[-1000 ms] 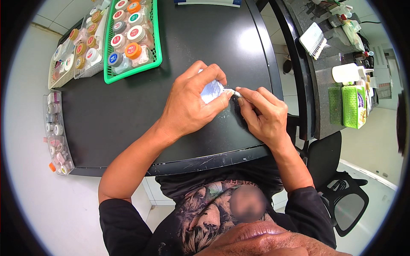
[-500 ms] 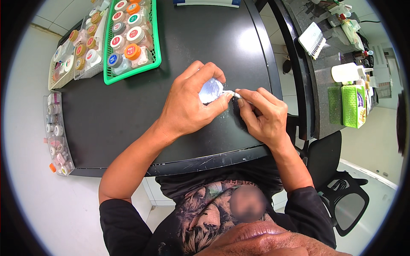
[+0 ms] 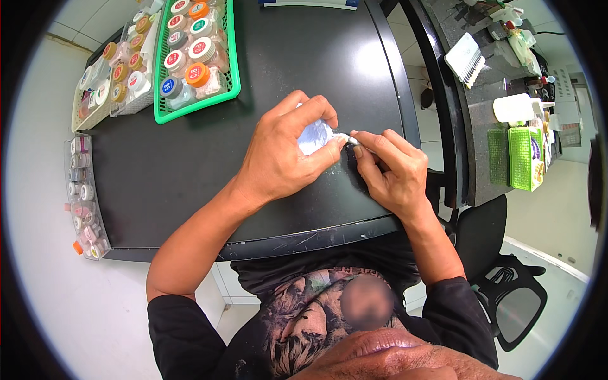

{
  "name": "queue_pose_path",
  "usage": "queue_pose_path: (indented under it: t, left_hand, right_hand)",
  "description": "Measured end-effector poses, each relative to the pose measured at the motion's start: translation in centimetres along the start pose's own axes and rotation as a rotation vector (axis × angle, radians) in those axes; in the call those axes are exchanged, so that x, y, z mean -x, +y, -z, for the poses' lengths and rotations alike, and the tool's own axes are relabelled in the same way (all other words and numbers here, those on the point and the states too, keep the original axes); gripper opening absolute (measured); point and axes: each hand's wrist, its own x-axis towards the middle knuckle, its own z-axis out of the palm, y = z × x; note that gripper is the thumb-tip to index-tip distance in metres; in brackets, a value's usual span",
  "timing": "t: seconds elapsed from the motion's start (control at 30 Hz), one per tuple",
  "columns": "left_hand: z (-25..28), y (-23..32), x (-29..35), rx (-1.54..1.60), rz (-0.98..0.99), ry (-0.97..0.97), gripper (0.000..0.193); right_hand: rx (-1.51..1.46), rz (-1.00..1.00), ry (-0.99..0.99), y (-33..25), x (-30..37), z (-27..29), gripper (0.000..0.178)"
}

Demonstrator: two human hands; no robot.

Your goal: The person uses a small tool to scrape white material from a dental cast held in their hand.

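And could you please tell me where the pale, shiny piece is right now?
The pale, shiny piece is just above the centre of the head view, in the left hand, with the right hand close on its right.

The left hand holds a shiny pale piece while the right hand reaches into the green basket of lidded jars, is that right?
No: the head view shows the right hand away from the green basket, pinching a small pale object beside the shiny pale piece in the left hand.

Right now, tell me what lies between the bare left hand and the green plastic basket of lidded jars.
The head view shows no object there, just black tabletop between left hand and basket.
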Motion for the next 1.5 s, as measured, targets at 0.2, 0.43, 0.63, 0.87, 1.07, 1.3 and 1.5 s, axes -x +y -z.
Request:
queue_pose_path:
  t: [0.2, 0.43, 0.63, 0.87, 1.07, 1.3, 1.5]
  left_hand:
    - [-0.22, -0.15, 0.09, -0.028, -0.043, -0.012, 0.027]
    - [-0.05, -0.08, -0.01, -0.021, -0.024, -0.002, 0.031]
    - [-0.17, -0.26, 0.04, -0.025, -0.031, -0.004, 0.028]
    - [-0.17, 0.01, 0.03, -0.026, -0.016, 0.002, 0.026]
    - [-0.15, 0.0, 0.01, -0.03, -0.014, 0.016, 0.03]
    - [-0.17, -0.2, 0.03, -0.026, -0.016, 0.01, 0.031]
    - [-0.29, -0.36, 0.01, -0.022, -0.031, 0.018, 0.03]
  right_hand:
    - [0.007, -0.001, 0.003, -0.01, -0.01, 0.12, 0.024]
    - [0.008, -0.009, -0.019, -0.01, 0.06, 0.09, 0.023]
    - [0.007, -0.006, -0.004, 0.07, 0.12, -0.04, 0.024]
    - [0.016, -0.006, 0.005, -0.02, 0.06, -0.03, 0.023]
    - [0.001, -0.022, 0.01, -0.19, -0.05, 0.07, 0.022]
    - [0.022, -0.02, -0.007, -0.18, 0.0, 0.07, 0.023]
    - [0.023, -0.012, -0.003, -0.02, -0.04, 0.08, 0.025]
